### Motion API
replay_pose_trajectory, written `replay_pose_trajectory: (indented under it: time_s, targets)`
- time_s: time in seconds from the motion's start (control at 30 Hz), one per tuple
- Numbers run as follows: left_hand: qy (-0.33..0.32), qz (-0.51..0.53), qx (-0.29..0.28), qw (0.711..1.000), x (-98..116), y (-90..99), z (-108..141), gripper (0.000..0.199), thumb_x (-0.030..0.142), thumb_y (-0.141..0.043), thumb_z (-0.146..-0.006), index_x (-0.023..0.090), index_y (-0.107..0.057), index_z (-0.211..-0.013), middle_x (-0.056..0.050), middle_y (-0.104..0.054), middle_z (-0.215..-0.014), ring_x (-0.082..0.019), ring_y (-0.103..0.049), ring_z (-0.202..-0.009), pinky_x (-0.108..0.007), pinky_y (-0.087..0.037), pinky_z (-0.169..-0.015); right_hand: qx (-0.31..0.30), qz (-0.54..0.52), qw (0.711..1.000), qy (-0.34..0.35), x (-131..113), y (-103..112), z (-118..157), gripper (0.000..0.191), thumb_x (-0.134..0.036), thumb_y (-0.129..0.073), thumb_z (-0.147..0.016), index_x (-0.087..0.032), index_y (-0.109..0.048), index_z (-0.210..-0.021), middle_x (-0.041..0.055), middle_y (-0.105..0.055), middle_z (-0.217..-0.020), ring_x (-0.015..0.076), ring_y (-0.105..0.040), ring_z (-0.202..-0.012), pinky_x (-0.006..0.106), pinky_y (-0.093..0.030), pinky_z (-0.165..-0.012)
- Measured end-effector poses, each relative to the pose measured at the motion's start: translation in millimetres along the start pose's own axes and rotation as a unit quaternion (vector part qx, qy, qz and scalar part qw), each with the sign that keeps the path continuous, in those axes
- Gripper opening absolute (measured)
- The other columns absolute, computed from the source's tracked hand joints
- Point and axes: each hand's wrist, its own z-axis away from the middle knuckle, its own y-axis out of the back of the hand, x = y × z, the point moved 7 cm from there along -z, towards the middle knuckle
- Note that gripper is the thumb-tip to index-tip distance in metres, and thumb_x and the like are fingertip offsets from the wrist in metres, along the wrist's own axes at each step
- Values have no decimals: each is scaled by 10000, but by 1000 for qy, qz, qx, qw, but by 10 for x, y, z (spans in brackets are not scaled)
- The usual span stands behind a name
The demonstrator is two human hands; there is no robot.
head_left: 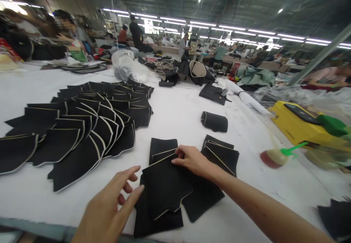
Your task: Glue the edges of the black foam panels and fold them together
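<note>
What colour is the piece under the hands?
Black fabric piece with a thin pale edge trim, seen in the head view.

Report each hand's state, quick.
Left hand: open, fingertips at the top black fabric piece.
Right hand: pinching that piece's upper edge.

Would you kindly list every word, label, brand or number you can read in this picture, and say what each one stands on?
No text can be read.
Green packet at the far left of the white table: print too blurred to read.
Yellow box on the right: no lettering shows.
Black fabric pieces with cream piping: no labels.
</note>
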Motion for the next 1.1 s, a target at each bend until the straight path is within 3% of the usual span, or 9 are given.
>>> replay_pose_trajectory:
  time_s: [0.1, 0.17, 0.3, 0.37, 0.47, 0.63, 0.83, 1.0, 1.1]
  targets:
    - [17, -21, -29, 999, -156, -296, -87, 447, 423, -524, -780, 240, -542, -1187, -7, -610, -942, -159, -585, -674, -292, -465, -644, -6, -64, 998, 3, 10, -112, -20, 141, -168, -713, -767, -168, -573, -789, -31, -578, -693, 114, -538, -616, 218, -379, -564]
    - [14, -19, -20, 1000, -244, -373, -109, 462, 384, -523, -760, 228, -541, -1195, -1, -601, -910, -151, -560, -629, -301, -460, -658, -20, -108, 994, 17, -20, -61, 14, 135, -185, -629, -826, -181, -504, -776, -63, -502, -629, 85, -487, -512, 200, -363, -497]
    - [19, 37, 14, 999, -210, -198, -174, 461, 509, -473, -834, 235, -550, -1197, -21, -617, -959, -158, -555, -664, -302, -457, -691, -59, -284, 956, 49, -153, 149, 293, 199, -332, -565, -893, -190, -441, -827, -77, -449, -626, 53, -441, -434, 164, -296, -413]
    - [25, 88, -11, 996, -70, -83, -226, 479, 568, -447, -849, 221, -576, -1153, -40, -639, -995, -181, -587, -781, -286, -460, -717, -100, -353, 929, 43, -200, 133, 490, 271, -396, -618, -870, -186, -449, -837, -75, -459, -622, 49, -447, -426, 150, -281, -397]
    - [-11, 112, -131, 985, 254, -77, -250, 434, 542, -462, -852, 182, -646, -1010, -39, -655, -884, -181, -569, -793, -255, -436, -695, -163, -389, 907, 5, -207, -97, 791, 334, -435, -675, -832, -186, -453, -841, -81, -465, -580, 51, -442, -407, 142, -298, -387]
    - [8, 110, -375, 920, 451, -438, 28, 289, 393, -566, -779, 126, -672, -749, 23, -513, -597, -98, -407, -562, -203, -281, -505, -193, -424, 885, -21, -183, -503, 1189, 292, -395, -648, -860, -183, -449, -835, -67, -498, -545, 72, -474, -457, 156, -321, -441]
    - [-4, 87, -445, 891, 453, -630, 238, 176, 248, -532, -722, 130, -644, -655, 59, -391, -518, -62, -309, -490, -177, -239, -455, -181, -354, 917, -13, -164, -559, 1361, 249, -393, -593, -884, -185, -469, -827, -58, -484, -594, 92, -474, -514, 185, -315, -473]
    - [40, 121, -499, 857, 340, -735, 318, 159, 245, -539, -669, 136, -650, -703, 32, -534, -522, -91, -458, -435, -185, -391, -443, -172, -258, 951, 12, -143, -550, 1405, 158, -309, -529, -925, -195, -477, -828, -53, -485, -630, 107, -483, -569, 204, -348, -514]
    - [50, 130, -494, 858, 273, -779, 333, 141, 208, -520, -635, 141, -636, -676, 37, -539, -487, -81, -445, -385, -182, -393, -421, -108, -148, 981, 59, -187, -511, 1430, 48, -205, -516, -926, -202, -514, -879, -20, -551, -758, 126, -514, -647, 233, -380, -581]
